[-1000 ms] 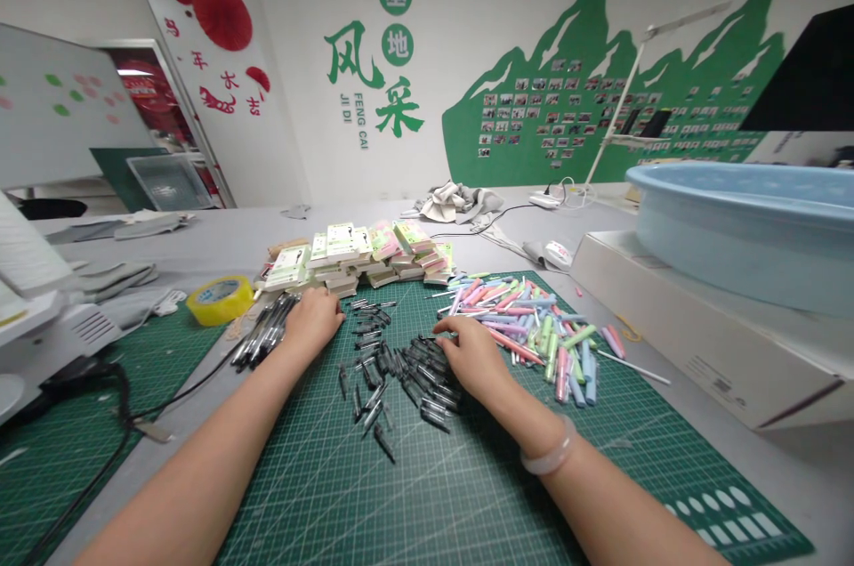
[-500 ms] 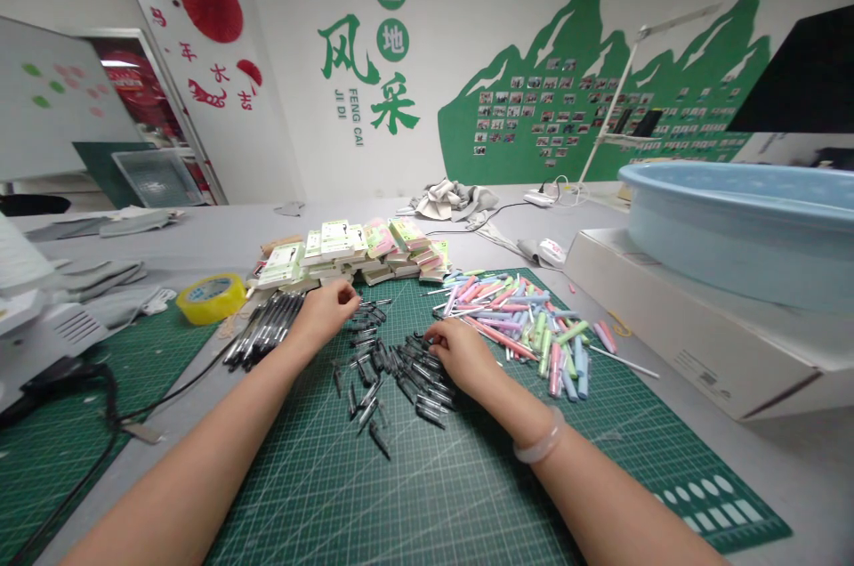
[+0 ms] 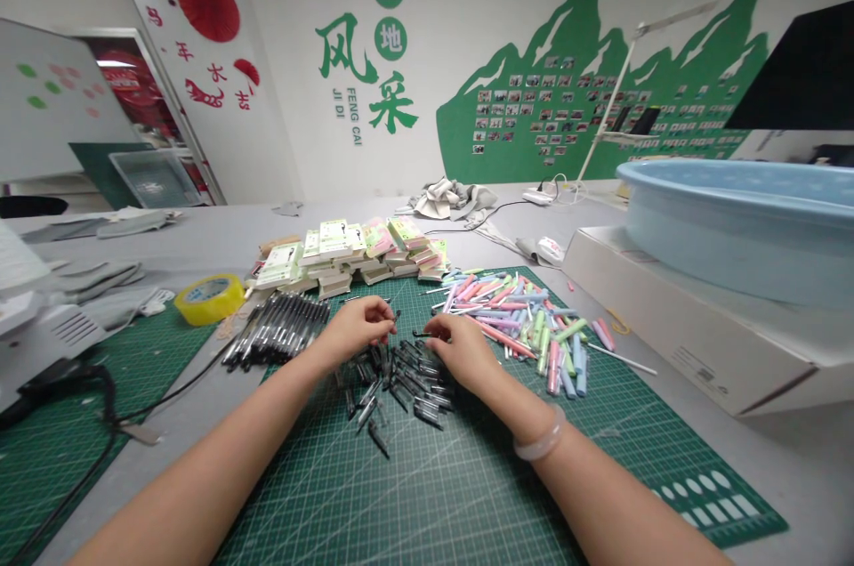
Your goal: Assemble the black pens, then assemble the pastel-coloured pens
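My left hand (image 3: 357,330) is closed in a pinch on a small black pen cap (image 3: 397,317) above the middle of the cutting mat (image 3: 414,495). Facing it, my right hand (image 3: 462,351) pinches another dark cap (image 3: 422,334), mostly hidden by the fingers. Below both hands lies a loose heap of short black and clear pen caps (image 3: 417,379); a few are scattered toward me. Black pens (image 3: 280,327) lie side by side in a row left of my left hand.
Small boxes (image 3: 334,250) are stacked behind the hands. Pastel pen parts (image 3: 507,308) are piled on the right. Yellow tape (image 3: 210,299) lies left. A blue basin (image 3: 734,228) rests on a white carton (image 3: 680,326); grey cloths (image 3: 454,199) lie at the back.
My left hand has moved right and toward me, from beside the pen row to over the cap heap, near my right hand. My right hand has lifted a cap slightly.
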### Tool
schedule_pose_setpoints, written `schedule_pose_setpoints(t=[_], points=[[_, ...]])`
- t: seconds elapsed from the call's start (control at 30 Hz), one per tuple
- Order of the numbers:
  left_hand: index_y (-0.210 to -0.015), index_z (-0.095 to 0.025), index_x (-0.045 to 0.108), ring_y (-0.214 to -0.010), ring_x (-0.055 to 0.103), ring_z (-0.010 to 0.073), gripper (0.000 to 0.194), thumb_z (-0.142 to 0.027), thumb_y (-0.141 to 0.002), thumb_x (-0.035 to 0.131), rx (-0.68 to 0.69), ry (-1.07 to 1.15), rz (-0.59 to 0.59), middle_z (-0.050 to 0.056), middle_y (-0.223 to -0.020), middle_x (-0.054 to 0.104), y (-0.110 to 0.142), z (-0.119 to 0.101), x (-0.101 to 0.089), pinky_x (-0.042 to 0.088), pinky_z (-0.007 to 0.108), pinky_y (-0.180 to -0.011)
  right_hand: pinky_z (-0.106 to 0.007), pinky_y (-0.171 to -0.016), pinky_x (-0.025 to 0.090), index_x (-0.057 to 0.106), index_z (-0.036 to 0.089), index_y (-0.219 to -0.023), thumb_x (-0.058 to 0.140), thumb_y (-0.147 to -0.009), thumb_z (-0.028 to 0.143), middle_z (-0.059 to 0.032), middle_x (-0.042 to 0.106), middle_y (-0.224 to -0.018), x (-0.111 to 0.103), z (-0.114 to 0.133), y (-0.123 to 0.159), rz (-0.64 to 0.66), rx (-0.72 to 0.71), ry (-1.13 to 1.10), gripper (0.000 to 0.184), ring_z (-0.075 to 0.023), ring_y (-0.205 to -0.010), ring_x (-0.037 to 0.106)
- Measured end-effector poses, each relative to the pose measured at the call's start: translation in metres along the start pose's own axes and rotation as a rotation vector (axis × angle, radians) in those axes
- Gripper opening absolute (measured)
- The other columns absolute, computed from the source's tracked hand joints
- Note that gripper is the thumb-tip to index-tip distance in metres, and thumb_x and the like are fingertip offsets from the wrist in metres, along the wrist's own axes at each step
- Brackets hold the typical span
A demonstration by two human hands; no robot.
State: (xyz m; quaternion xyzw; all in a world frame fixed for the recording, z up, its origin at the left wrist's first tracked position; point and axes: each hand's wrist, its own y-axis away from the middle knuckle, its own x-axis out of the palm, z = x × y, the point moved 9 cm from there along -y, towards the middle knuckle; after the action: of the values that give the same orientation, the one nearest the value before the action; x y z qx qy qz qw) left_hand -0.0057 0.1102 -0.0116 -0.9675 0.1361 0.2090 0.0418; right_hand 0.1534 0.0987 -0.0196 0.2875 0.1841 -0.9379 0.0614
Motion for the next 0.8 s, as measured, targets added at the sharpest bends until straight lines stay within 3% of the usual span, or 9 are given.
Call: schedule_pose_setpoints(t=[0.13, 0.27, 0.37, 0.5, 0.6, 0.7, 0.8], points=[[-0.081, -0.018, 0.058, -0.058, 0.059, 0.0131, 0.015, -0.026, -0.069, 0.061, 0.060, 0.073, 0.037, 0.000, -0.068, 0.066, 0.005, -0.014, 0.012, 0.047, 0.026, -0.058, -0.025, -0.052, 0.040, 0.064, 0.020, -0.091, 0.060, -0.072, 0.026, 0.0016, 0.061, -0.065, 0.004, 0.003, 0.001, 0.037, 0.108, -0.483, 0.020, -0.0114, -0.052, 0.050], [-0.080, -0.017, 0.060, -0.059, 0.059, 0.0136, 0.013, -0.027, -0.072, 0.062, 0.136, 0.058, 0.077, -0.001, -0.064, 0.062, 0.009, -0.026, 0.025, 0.048, 0.027, -0.060, -0.023, -0.049, 0.037, 0.063, 0.018, -0.083, 0.066, -0.066, 0.030, 0.0023, 0.059, -0.063, 0.009, 0.005, 0.002, 0.069, 0.166, -0.779, 0.020, -0.0098, -0.051, 0.048], [-0.084, -0.019, 0.061, -0.064, 0.061, 0.0156, 0.015, -0.031, -0.076, 0.057, 0.144, -0.008, 0.045, 0.001, -0.070, 0.064, 0.009, -0.025, 0.024, 0.049, 0.028, -0.062, -0.022, -0.051, 0.036, 0.062, 0.017, -0.080, 0.068, -0.064, 0.030, 0.0013, 0.059, -0.064, 0.007, -0.004, 0.002, 0.035, 0.223, -0.839, 0.022, -0.0098, -0.053, 0.049], [-0.082, -0.022, 0.068, -0.078, 0.059, 0.0186, 0.014, -0.029, -0.077, 0.057, 0.214, -0.421, -0.039, 0.003, -0.081, 0.066, 0.008, -0.023, 0.020, 0.046, 0.030, -0.072, -0.022, -0.049, 0.033, 0.061, 0.015, -0.076, 0.069, -0.062, 0.032, 0.0005, 0.058, -0.063, -0.005, -0.018, -0.001, -0.097, 0.264, -0.801, 0.023, -0.0094, -0.053, 0.047], [-0.082, -0.025, 0.071, -0.089, 0.056, 0.0202, 0.012, -0.027, -0.074, 0.063, 0.337, -0.646, 0.049, 0.003, -0.088, 0.065, 0.013, -0.026, 0.039, 0.042, 0.032, -0.082, -0.022, -0.049, 0.033, 0.060, 0.015, -0.073, 0.069, -0.061, 0.034, 0.0004, 0.057, -0.062, -0.009, -0.020, -0.001, -0.140, 0.277, -0.803, 0.024, -0.0096, -0.053, 0.046], [-0.091, -0.028, 0.070, -0.094, 0.052, 0.0203, 0.017, -0.028, -0.075, 0.064, 0.421, -0.710, 0.114, 0.003, -0.094, 0.062, 0.018, -0.029, 0.058, 0.040, 0.032, -0.086, -0.022, -0.049, 0.033, 0.060, 0.015, -0.072, 0.069, -0.059, 0.035, 0.0005, 0.058, -0.062, -0.010, -0.020, -0.001, -0.151, 0.282, -0.810, 0.025, -0.0094, -0.052, 0.046], [-0.093, -0.027, 0.068, -0.094, 0.051, 0.0202, 0.017, -0.029, -0.076, 0.064, 0.444, -0.754, 0.117, 0.003, -0.094, 0.061, 0.018, -0.028, 0.064, 0.040, 0.031, -0.085, -0.023, -0.048, 0.033, 0.059, 0.016, -0.071, 0.070, -0.059, 0.033, 0.0016, 0.057, -0.060, -0.012, -0.022, -0.001, -0.178, 0.284, -0.804, 0.023, -0.0093, -0.051, 0.045]])
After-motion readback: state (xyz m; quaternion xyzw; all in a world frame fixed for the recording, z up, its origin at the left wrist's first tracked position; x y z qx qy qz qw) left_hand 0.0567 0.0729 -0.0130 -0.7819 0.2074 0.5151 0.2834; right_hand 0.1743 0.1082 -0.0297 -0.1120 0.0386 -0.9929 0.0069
